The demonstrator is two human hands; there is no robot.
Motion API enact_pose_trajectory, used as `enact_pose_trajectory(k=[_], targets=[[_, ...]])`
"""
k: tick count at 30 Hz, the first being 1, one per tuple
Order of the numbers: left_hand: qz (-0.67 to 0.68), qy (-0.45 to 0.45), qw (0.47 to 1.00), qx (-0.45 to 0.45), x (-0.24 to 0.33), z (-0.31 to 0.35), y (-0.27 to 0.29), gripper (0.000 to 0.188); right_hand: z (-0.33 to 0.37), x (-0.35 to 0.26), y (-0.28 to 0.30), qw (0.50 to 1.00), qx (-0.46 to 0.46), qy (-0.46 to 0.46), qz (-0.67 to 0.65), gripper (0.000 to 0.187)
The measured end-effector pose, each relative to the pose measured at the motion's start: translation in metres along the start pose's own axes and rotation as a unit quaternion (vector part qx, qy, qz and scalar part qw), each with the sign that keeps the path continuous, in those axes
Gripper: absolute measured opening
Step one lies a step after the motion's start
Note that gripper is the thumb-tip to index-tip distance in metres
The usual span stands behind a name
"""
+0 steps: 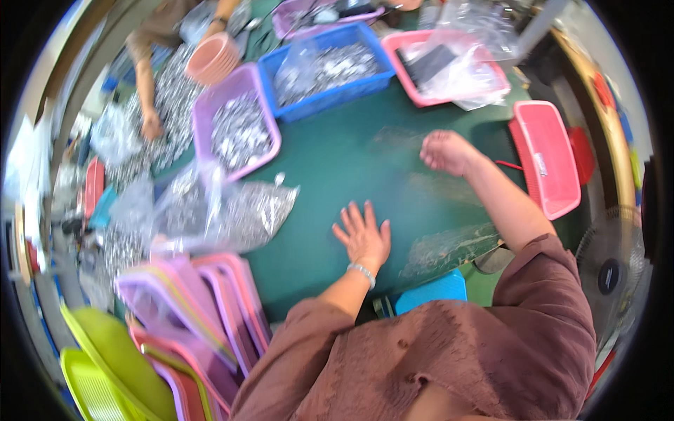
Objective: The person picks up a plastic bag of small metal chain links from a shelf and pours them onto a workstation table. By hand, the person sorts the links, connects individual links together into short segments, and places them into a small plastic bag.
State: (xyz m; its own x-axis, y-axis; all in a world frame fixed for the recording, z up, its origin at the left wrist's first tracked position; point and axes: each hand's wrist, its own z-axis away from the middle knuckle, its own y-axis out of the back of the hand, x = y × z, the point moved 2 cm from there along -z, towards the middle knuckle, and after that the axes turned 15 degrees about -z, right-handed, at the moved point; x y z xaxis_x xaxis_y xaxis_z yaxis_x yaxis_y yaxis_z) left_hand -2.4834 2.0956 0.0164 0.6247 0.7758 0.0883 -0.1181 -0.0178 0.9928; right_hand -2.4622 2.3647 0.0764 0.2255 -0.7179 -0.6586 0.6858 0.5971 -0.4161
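Note:
My left hand (365, 239) lies palm down on the green tabletop (330, 154), its fingers spread and nothing in them. To the right and farther off, my right hand (446, 152) is held over the table with its fingers curled in. Nothing shows in that closed hand, and its palm is turned out of sight. Left of my left hand rests a clear plastic bag (256, 214) full of small silvery pieces. Beyond it stands a purple basket (269, 112) with more such pieces. A pink basket (554, 161) is nearest to my right forearm.
A blue tray (330, 103) of silvery pieces and a pink basket (427, 100) with plastic bags line the far side. Stacked purple and pink baskets (189, 295) and green baskets (105, 365) crowd the near left. Across the table, a co-worker's hand (152, 125) touches a silvery heap. A fan (612, 270) stands right.

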Motion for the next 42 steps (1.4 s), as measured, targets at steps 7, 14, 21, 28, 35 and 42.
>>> enact_pose_trajectory(k=[7, 14, 21, 28, 35, 42], targets=[[0.013, 0.002, 1.000, -0.015, -0.002, 0.002, 0.003, 0.061, -0.056, -0.106, -0.119, 0.970, -0.098, 0.222, 0.021, 0.041], [0.017, -0.008, 1.000, 0.021, 0.003, 0.005, -0.006, 0.060, 0.006, 0.020, -0.014, 0.695, -0.021, 0.478, 0.536, 0.043], [-0.062, 0.008, 0.997, 0.055, -0.003, 0.003, -0.012, 0.061, 0.160, 0.142, 0.102, 0.697, 0.194, 0.416, 0.551, 0.028], [-0.072, 0.015, 0.996, 0.045, 0.002, -0.006, -0.002, 0.058, 0.157, 0.135, 0.169, 0.616, 0.260, 0.498, 0.553, 0.024], [-0.017, 0.001, 0.997, 0.071, 0.006, -0.005, -0.004, 0.058, 0.091, 0.110, 0.183, 0.585, 0.310, 0.505, 0.554, 0.026], [0.137, -0.016, 0.988, 0.071, -0.011, 0.004, -0.005, 0.052, 0.079, 0.102, 0.150, 0.586, 0.355, 0.369, 0.628, 0.038]])
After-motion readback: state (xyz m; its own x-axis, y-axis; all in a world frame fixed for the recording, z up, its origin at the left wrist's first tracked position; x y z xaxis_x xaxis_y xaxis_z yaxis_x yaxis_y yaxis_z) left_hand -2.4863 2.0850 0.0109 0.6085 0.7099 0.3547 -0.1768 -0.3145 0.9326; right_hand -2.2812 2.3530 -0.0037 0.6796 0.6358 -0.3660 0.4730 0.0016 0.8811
